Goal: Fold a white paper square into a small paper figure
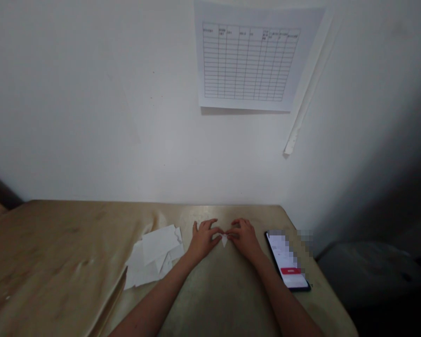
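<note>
Between my two hands is a small folded piece of white paper (pixel 224 240), its pointed end toward me. My left hand (pixel 205 239) pinches its left side with thumb and index finger while the other fingers stay raised. From the other side, my right hand (pixel 244 237) pinches the paper's right part in the same way. The fingertips of both hands nearly meet and cover the paper's upper part. Left of my left hand lies a loose pile of white paper sheets (pixel 157 252), some with torn edges.
A phone (pixel 286 262) with a lit screen lies right of my right forearm, near the table's right edge. The table has a brownish, wrinkled cover (pixel 63 262). Behind it, a printed grid sheet (pixel 245 61) and a narrow paper strip (pixel 307 98) hang on the white wall.
</note>
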Demonstrator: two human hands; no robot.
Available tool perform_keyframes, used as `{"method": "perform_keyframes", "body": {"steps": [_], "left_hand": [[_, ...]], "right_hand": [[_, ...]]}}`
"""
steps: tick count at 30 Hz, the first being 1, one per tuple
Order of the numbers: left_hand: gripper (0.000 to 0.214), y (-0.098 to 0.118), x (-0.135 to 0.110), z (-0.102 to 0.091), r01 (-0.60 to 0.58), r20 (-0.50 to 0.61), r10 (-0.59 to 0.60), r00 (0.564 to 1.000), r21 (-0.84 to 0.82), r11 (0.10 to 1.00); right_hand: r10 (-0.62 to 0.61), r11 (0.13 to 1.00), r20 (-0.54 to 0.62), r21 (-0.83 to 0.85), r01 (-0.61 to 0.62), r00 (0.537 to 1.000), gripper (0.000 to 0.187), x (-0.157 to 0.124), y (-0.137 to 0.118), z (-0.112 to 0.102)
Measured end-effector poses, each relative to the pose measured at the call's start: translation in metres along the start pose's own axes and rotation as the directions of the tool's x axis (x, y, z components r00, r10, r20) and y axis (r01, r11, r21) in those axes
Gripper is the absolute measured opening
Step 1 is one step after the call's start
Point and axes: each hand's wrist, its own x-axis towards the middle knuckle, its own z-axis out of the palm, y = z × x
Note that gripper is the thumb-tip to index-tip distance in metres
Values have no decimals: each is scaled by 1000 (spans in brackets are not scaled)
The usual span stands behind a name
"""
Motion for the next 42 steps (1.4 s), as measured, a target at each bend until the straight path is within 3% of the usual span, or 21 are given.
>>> {"method": "perform_keyframes", "body": {"steps": [7, 13, 23, 42], "left_hand": [[22, 4, -5, 0, -69, -44, 76, 996, 135, 988], [24, 7, -10, -4, -65, -84, 89, 992, 253, 965], [23, 1, -10, -4, 18, -85, -5, 996, 154, 988], [19, 3, -11, 2, 60, -116, -51, 992, 73, 996]], "right_hand": [[-68, 987, -33, -148, 63, 997, 17, -4, -5, 1], [-15, 971, 0, -238, 15, 1000, 15, -4, -8, -3], [90, 959, -69, -262, -105, 994, 9, -7, -13, -4], [68, 965, -161, -239, -105, 985, 8, -15, -15, 3]]}}
